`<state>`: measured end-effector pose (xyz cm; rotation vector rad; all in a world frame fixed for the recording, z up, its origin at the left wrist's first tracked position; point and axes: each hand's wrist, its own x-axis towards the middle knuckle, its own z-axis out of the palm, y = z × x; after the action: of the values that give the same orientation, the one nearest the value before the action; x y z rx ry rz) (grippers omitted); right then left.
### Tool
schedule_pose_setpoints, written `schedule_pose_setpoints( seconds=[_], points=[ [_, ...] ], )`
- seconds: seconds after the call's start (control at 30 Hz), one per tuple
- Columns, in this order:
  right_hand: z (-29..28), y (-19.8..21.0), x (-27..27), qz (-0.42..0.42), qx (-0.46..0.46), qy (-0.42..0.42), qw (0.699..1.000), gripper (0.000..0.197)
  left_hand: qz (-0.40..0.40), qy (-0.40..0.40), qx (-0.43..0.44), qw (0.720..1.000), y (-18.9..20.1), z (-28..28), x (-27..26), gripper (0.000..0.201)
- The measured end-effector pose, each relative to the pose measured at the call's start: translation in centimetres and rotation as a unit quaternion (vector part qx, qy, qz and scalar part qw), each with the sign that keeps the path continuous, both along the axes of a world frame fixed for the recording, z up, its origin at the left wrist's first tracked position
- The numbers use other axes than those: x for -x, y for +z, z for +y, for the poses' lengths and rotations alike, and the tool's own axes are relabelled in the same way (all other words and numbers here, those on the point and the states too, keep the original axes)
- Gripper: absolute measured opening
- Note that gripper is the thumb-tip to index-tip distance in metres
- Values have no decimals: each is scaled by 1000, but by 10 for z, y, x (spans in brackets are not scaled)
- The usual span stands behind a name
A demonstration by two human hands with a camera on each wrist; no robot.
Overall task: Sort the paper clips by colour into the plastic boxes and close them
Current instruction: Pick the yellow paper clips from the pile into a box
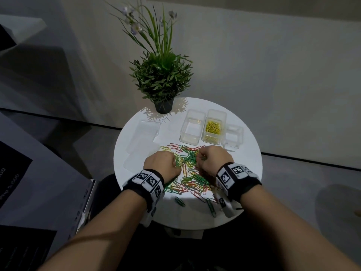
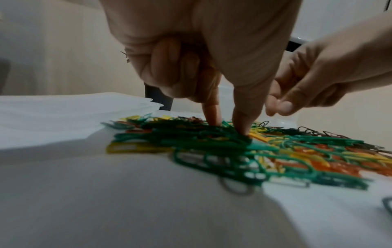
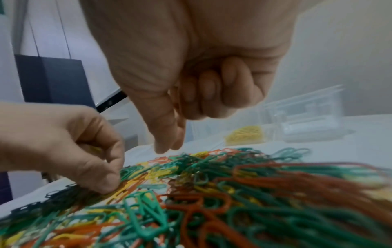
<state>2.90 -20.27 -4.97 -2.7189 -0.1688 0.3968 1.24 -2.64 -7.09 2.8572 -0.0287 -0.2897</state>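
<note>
Head view showed the round white table (image 1: 244, 173) placed directly in front of you, so both hands could reach everything on it. The potted plant (image 1: 162, 79) stood at the far edge, clear of the work. Three clear plastic boxes (image 1: 192, 127) stood open in a row beyond the pile, probably one per colour; the middle box (image 1: 214, 127) held only yellow clips, and the boxes either side of it looked empty. Their lids (image 1: 145, 130) lay stacked to the left, off until sorting ends. The mixed pile of paper clips (image 1: 190, 173) in green, yellow and orange lay between your wrists.

Your left hand (image 1: 161, 164) was curled, with thumb and forefinger pressed down into green clips. Your right hand (image 1: 214, 159) was curled, thumb and forefinger tips together just above the pile; whether they pinched a clip could not be determined.

The wristbands (image 1: 148, 180) carried square black-and-white coded markers; no brand or legible writing was visible on them.
</note>
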Motion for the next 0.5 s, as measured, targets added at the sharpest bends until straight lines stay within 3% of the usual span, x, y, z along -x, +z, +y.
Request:
schedule_pose_setpoints(
  seconds=[0.13, 0.27, 0.37, 0.5],
  points=[
    [20, -5, -7, -10, 58, 63, 996, 10, 15, 16, 18, 1000, -3, 6, -1, 16],
    [21, -12, -7, -3, 81, 89, 993, 11, 52, 69, 117, 989, -8, 22, 2, 18],
    [14, -13, -3, 11, 46, 77, 996, 12, 65, 92, 178, 978, -11, 33, 4, 20],
    [1, -13, 1, 61, -41, 39, 997, 14, 53, 84, 140, 985, -10, 40, 7, 33]
  ],
)
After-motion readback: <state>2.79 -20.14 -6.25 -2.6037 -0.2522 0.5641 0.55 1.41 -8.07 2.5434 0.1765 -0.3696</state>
